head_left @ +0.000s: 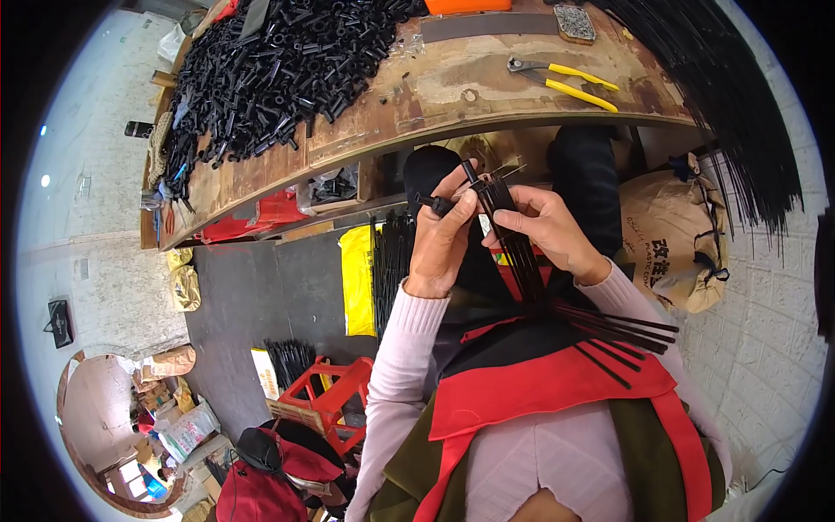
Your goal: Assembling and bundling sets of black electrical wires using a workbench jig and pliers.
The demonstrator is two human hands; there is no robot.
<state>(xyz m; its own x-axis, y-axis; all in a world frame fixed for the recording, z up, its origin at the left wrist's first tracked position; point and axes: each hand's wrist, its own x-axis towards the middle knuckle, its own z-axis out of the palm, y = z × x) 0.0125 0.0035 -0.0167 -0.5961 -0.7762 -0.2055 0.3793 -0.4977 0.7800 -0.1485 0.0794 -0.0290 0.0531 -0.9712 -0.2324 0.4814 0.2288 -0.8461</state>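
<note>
In front of my lap my left hand point(439, 239) is closed, its thumb and fingers pinching a short black tubular fitting point(470, 172). A second black fitting point(435, 205) sticks out from the same hand on its left side. Close beside it my right hand point(552, 228) is closed around a bundle of thin black rods point(520, 265). The tops of the rods reach up to the fitting; whether one is inside it I cannot tell. The lower rod ends fan out to the right over my red and black apron point(539, 391).
A wooden workbench point(470, 96) curves across the front. It bears a heap of black fittings point(287, 70), yellow-handled pliers point(570, 83), a small container of metal bits point(575, 24) and long black rods point(739, 113). A sack point(665, 235) stands at right, a red stool point(335, 396) at lower left.
</note>
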